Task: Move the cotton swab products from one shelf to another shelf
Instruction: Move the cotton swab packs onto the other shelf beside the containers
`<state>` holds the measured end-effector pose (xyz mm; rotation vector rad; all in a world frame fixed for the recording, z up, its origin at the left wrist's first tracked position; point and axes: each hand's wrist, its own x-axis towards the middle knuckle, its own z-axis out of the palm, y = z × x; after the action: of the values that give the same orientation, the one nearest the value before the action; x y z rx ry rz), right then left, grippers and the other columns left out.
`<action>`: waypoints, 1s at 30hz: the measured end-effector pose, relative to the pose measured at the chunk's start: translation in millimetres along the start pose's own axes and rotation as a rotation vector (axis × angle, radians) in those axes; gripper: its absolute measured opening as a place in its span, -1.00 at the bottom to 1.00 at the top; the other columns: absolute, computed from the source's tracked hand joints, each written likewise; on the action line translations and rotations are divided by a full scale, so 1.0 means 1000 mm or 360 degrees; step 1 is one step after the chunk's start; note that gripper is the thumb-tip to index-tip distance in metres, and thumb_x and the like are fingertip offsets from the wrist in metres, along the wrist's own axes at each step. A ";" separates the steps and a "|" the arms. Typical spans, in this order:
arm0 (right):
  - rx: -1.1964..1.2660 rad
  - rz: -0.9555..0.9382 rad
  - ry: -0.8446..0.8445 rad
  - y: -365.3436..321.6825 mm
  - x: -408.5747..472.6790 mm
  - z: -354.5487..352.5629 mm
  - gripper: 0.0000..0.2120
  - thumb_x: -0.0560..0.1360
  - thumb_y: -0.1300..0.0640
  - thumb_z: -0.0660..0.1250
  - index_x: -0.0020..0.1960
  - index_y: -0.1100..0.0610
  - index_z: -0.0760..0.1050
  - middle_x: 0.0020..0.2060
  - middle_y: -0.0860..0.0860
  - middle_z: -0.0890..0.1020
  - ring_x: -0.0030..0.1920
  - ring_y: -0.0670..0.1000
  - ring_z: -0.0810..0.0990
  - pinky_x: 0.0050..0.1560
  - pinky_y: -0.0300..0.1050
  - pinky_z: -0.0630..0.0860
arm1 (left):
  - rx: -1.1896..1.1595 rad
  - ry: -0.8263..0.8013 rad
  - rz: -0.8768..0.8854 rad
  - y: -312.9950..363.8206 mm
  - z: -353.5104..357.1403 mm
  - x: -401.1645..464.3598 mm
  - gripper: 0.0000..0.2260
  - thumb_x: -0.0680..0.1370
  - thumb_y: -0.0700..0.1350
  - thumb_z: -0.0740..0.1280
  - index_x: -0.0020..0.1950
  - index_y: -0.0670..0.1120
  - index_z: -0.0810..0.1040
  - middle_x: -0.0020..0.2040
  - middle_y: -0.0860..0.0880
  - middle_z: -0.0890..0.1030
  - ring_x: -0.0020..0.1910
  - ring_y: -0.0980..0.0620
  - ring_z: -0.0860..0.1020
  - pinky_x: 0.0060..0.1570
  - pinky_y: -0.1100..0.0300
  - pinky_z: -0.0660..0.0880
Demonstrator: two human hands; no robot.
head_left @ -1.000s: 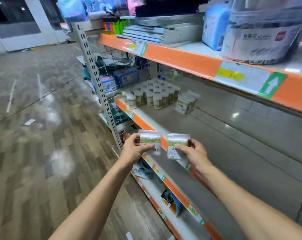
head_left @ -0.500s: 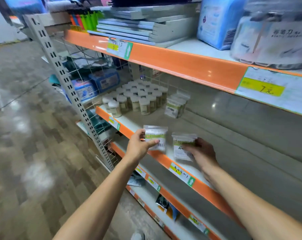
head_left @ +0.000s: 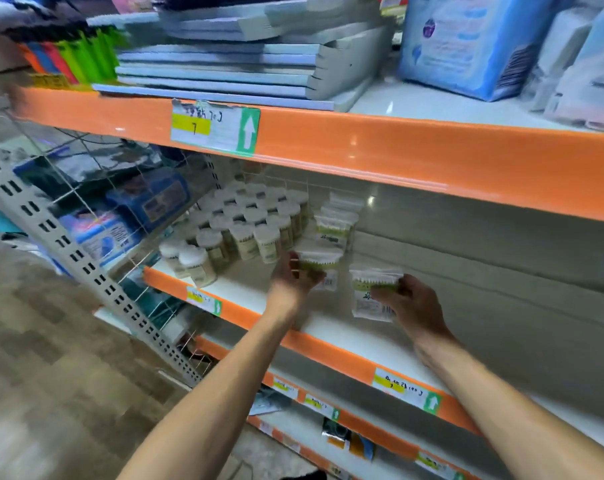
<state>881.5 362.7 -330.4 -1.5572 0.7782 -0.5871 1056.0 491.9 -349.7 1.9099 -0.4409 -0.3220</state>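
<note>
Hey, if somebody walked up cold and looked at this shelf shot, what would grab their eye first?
Probably the two hands reaching over the middle shelf, the left hand and the right hand, each holding a small cotton swab packet. Just behind the left one, a block of white-capped swab jars fills the shelf's left end with standing packets beside it. Overhead runs the bright orange shelf edge with its price tag.

Round white-capped swab jars (head_left: 240,230) sit at the white shelf board's (head_left: 359,337) left; clear flat swab packets (head_left: 335,226) stand just right.
</note>
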 end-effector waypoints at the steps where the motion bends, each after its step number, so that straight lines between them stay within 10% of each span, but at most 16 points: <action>1: -0.0006 -0.0030 0.0007 -0.001 -0.001 0.003 -0.89 0.42 0.27 0.49 -0.20 0.14 0.57 -0.42 -0.13 0.62 -0.40 -0.18 0.55 -0.45 -0.43 0.38 | 0.0027 0.0023 0.0020 -0.001 0.002 0.007 -0.58 0.41 -0.10 0.56 0.14 -0.11 0.43 -0.14 0.13 0.58 -0.17 0.18 0.56 -0.13 0.22 0.49; 12: -0.0140 -0.0229 0.0153 -0.010 0.011 0.017 -0.83 0.41 0.27 0.51 -0.21 0.08 0.55 -0.34 -0.07 0.64 -0.38 -0.24 0.56 -0.36 -0.37 0.46 | 0.0076 0.0010 0.0266 -0.004 0.022 0.049 -0.68 0.43 -0.12 0.53 0.06 -0.10 0.46 -0.03 -0.02 0.60 -0.07 0.00 0.57 -0.11 0.19 0.43; 18: -0.0190 -0.0263 0.0188 -0.010 0.015 0.019 -0.85 0.42 0.26 0.51 -0.21 0.16 0.53 -0.33 0.02 0.63 -0.35 -0.09 0.57 -0.34 -0.27 0.48 | -0.0035 -0.0112 0.0312 0.000 0.024 0.058 -0.78 0.47 -0.23 0.47 0.00 -0.10 0.46 -0.15 0.04 0.55 -0.19 0.17 0.50 -0.24 0.51 0.41; 25: -0.0147 -0.0220 0.0222 -0.006 0.015 0.023 -0.82 0.41 0.32 0.51 -0.18 0.09 0.56 -0.28 -0.03 0.67 -0.33 -0.24 0.61 -0.34 -0.39 0.48 | -0.0047 -0.0132 0.0421 0.000 0.030 0.071 -0.65 0.44 -0.29 0.45 0.13 0.00 0.48 0.05 -0.01 0.62 0.02 0.04 0.60 0.07 -0.01 0.58; 30: -0.0132 -0.0219 0.0212 -0.004 0.017 0.022 -0.84 0.42 0.32 0.49 -0.11 0.11 0.58 -0.20 -0.02 0.70 -0.26 -0.21 0.65 -0.29 -0.36 0.53 | -0.0077 -0.0094 0.0403 0.000 0.032 0.070 -0.51 0.47 -0.31 0.43 0.37 -0.16 0.38 0.12 0.06 0.52 0.06 0.16 0.51 0.06 0.33 0.44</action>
<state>909.7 364.8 -330.2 -1.6702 0.8082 -0.7738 1105.4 433.8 -362.6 1.7769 -0.7007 -0.2202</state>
